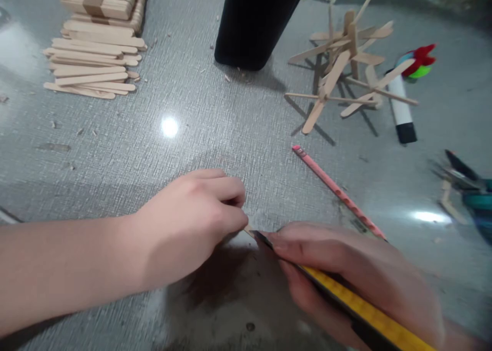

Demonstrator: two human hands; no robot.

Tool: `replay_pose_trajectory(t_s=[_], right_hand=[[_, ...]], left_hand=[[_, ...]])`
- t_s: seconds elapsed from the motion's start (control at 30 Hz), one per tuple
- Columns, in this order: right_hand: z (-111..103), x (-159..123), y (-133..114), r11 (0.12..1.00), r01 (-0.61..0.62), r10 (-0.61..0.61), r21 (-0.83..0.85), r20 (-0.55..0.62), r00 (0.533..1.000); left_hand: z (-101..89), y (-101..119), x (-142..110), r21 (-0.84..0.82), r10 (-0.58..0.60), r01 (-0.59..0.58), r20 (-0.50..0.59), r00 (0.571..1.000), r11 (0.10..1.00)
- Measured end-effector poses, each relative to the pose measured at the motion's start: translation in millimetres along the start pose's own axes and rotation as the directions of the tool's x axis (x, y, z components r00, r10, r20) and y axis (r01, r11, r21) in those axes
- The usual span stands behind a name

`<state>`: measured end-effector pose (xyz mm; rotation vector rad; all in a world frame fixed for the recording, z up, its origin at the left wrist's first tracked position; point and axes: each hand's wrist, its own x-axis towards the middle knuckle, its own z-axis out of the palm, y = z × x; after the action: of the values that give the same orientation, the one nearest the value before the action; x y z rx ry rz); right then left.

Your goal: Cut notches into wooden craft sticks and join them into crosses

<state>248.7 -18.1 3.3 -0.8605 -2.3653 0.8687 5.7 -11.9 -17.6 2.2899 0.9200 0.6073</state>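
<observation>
My left hand (200, 212) is closed low over the table, pinching a wooden craft stick (248, 230). Only a short end of that stick shows past the fingertips; the rest is hidden under the hand. My right hand (346, 269) is wrapped around a yellow and black utility knife (357, 302), its fingers close to the front end. The dark blade (263, 238) meets the stick's exposed end, just right of my left fingertips. Beyond my right hand lies a pink pencil (338, 191) on a slant.
Loose craft sticks (92, 64) and banded bundles (103, 0) lie at upper left. A black upright object (257, 28) stands at the back. A joined craft-stick structure (342, 59) sits at upper right, beside a white marker (402, 105). Teal-handled pliers (476, 197) lie at the right edge.
</observation>
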Motion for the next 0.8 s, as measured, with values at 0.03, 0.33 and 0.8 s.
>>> replay_pose_trajectory(t_s=[0.03,0.33,0.8], right_hand=[[0.0,0.1,-0.7,1.000,0.001,-0.001,0.001,0.003,1.000],[7.8,-6.8,-0.6,1.000,-0.008,0.008,0.029,0.004,1.000],[1.2,-3.5,5.6,0.996,-0.017,0.022,0.090,-0.051,0.998]], left_hand=[[-0.3,0.5,0.3,0.000,-0.002,0.002,0.002,1.000,1.000],[-5.2,4.6,1.3,0.018,-0.050,0.049,0.045,0.998,0.999],[-4.2,0.9,0.9,-0.009,-0.032,0.032,0.028,0.999,0.999]])
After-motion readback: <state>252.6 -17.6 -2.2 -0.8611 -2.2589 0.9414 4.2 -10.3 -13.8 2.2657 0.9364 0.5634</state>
